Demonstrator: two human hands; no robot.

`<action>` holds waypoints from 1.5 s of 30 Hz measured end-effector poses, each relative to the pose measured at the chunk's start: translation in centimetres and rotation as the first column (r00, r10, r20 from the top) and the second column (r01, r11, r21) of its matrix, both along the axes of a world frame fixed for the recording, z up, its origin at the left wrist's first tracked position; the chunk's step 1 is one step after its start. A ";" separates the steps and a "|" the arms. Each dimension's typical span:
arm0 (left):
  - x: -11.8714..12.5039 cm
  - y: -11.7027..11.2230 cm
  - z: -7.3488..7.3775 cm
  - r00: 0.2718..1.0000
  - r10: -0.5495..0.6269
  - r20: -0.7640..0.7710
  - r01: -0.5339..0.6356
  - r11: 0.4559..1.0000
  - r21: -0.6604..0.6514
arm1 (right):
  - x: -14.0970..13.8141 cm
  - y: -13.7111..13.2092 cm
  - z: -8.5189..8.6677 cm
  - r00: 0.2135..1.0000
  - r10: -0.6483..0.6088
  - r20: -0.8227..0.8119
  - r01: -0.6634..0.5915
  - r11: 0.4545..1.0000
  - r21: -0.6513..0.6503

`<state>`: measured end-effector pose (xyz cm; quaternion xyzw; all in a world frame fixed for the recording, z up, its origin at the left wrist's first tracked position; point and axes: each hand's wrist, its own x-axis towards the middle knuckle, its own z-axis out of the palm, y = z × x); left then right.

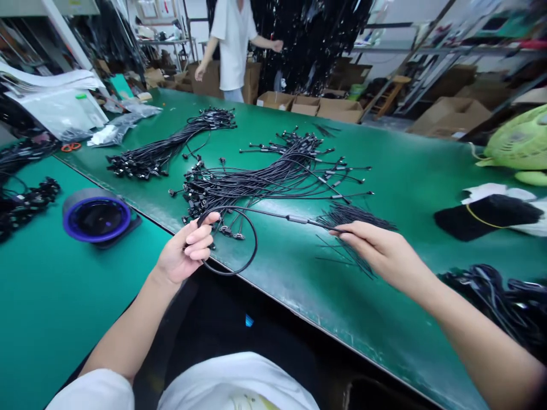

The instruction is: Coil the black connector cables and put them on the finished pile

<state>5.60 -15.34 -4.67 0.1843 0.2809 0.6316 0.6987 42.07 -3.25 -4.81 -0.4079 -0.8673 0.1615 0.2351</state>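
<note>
- black cable (267,212) stretched between both hands, silver sleeve (298,219) mid-span, slack loop just off the left hand at 4 o'clock
- left hand (186,249): narrow grip, fingers curled shut on the cable
- right hand (376,246): narrow pinch on the cable's far end, among fine black wires (354,239)
- big cable pile (277,176) at 12 o'clock on the green desk (405,171)
</note>
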 end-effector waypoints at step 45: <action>10.0 0.0 -4.6 0.338 -0.279 -0.899 0.561 0.827 -0.046 | -12.4 -9.2 -2.6 0.291 -0.588 -0.755 -0.479 0.593 -0.647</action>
